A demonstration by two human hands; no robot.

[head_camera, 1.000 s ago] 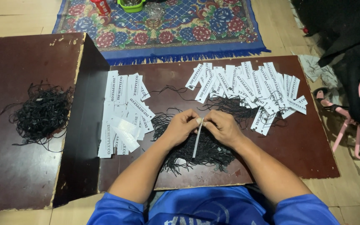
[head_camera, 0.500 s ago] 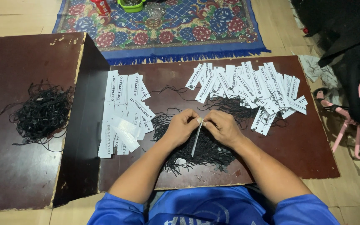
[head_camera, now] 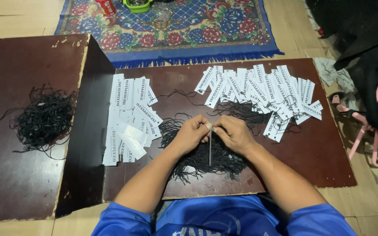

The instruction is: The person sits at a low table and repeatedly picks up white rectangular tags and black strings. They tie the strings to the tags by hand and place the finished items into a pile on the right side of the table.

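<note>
My left hand (head_camera: 192, 133) and my right hand (head_camera: 232, 133) meet at the fingertips over a heap of black strings (head_camera: 206, 155) on a dark brown board (head_camera: 311, 153). Between them they pinch the top of one narrow white paper tag (head_camera: 210, 146), which hangs edge-on towards me. A fanned spread of white printed tags (head_camera: 263, 94) lies just beyond my right hand, with black strings running under it. A second stack of white tags (head_camera: 130, 118) lies to the left of my left hand.
A raised dark brown board (head_camera: 18, 175) on the left carries a second tangle of black strings (head_camera: 44, 118). A flowered rug (head_camera: 176, 30) lies beyond with a red can (head_camera: 106, 6) and a green container (head_camera: 137, 4). Pink frame (head_camera: 368, 131) and dark cloth (head_camera: 355, 30) stand at right.
The tag between my fingers has swung from a slight slant to hanging nearly straight down. My hands stay in the same place.
</note>
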